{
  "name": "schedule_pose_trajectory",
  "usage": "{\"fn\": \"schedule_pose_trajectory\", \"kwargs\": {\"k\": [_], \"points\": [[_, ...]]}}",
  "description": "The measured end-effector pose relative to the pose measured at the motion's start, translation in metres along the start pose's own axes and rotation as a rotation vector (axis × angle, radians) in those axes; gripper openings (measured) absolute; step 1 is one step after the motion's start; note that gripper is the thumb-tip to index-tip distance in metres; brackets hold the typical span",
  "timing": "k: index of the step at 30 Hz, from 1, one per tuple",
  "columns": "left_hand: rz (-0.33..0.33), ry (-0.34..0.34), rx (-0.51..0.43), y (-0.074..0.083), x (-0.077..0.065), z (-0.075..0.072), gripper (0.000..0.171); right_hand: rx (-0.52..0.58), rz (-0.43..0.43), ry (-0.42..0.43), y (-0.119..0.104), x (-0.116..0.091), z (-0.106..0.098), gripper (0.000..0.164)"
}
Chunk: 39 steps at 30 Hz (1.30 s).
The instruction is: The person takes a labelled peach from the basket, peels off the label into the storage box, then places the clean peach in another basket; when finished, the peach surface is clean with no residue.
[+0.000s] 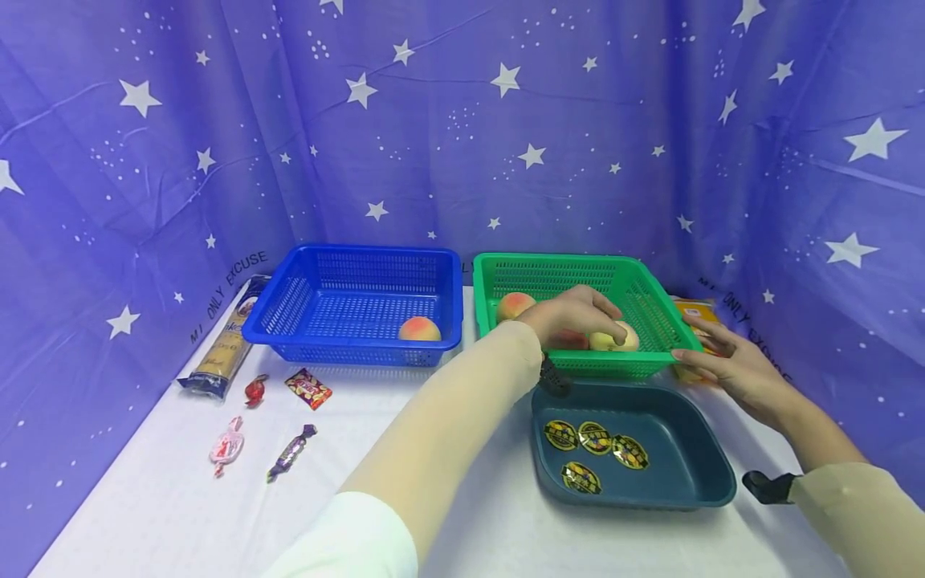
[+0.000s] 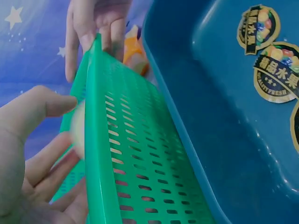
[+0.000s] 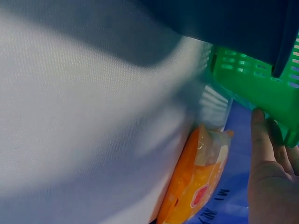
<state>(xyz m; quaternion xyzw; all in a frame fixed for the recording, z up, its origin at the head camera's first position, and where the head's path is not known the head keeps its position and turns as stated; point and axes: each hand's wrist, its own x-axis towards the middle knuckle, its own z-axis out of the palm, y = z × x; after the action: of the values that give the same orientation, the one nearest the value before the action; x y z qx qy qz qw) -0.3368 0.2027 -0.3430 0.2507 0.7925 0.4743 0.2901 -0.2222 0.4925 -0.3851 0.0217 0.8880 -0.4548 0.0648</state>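
My left hand reaches over the near rim into the green basket. Its thumb and fingers are spread about a pale yellowish peach, partly hidden by the rim in the left wrist view; a firm hold does not show. A redder peach lies left of that hand, and a reddish fruit is partly covered below it. My right hand pinches the basket's right rim near the front corner, thumb on top and fingers outside, as the left wrist view shows.
A dark teal tub with several fruit stickers stands before the green basket. A blue basket with one peach stands left. Several wrapped candies and a long pack lie left; an orange pack lies right.
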Motion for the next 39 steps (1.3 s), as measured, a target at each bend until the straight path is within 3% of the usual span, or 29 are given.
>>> {"fn": "schedule_pose_trajectory", "kwargs": {"k": [6, 10, 13, 16, 20, 23, 31, 39], "points": [[0.001, -0.059, 0.209, 0.005, 0.000, -0.002, 0.035, -0.002, 0.001, -0.002, -0.002, -0.002, 0.001, 0.090], [-0.004, -0.048, 0.228, 0.006, -0.011, -0.007, 0.038, -0.069, 0.002, 0.001, -0.011, -0.005, 0.002, 0.091], [0.004, -0.021, 0.180, 0.005, -0.021, -0.014, 0.039, -0.154, -0.003, 0.031, -0.023, -0.008, 0.001, 0.093], [0.052, 0.001, 0.162, 0.003, -0.029, -0.024, 0.039, -0.237, -0.016, 0.078, -0.037, -0.013, 0.001, 0.092], [0.133, 0.024, 0.184, -0.004, -0.036, -0.045, 0.044, -0.323, -0.060, 0.112, -0.056, -0.019, 0.009, 0.086], [0.153, 0.050, 0.207, -0.010, -0.044, -0.063, 0.048, -0.353, -0.120, 0.110, -0.069, -0.021, 0.022, 0.081], [0.109, 0.113, 0.231, -0.027, -0.069, -0.115, 0.053, -0.348, -0.278, 0.125, -0.103, -0.025, 0.068, 0.069], [0.059, 0.227, 0.241, -0.044, -0.100, -0.159, 0.050, -0.307, -0.315, 0.094, -0.139, -0.033, 0.110, 0.066]]}}
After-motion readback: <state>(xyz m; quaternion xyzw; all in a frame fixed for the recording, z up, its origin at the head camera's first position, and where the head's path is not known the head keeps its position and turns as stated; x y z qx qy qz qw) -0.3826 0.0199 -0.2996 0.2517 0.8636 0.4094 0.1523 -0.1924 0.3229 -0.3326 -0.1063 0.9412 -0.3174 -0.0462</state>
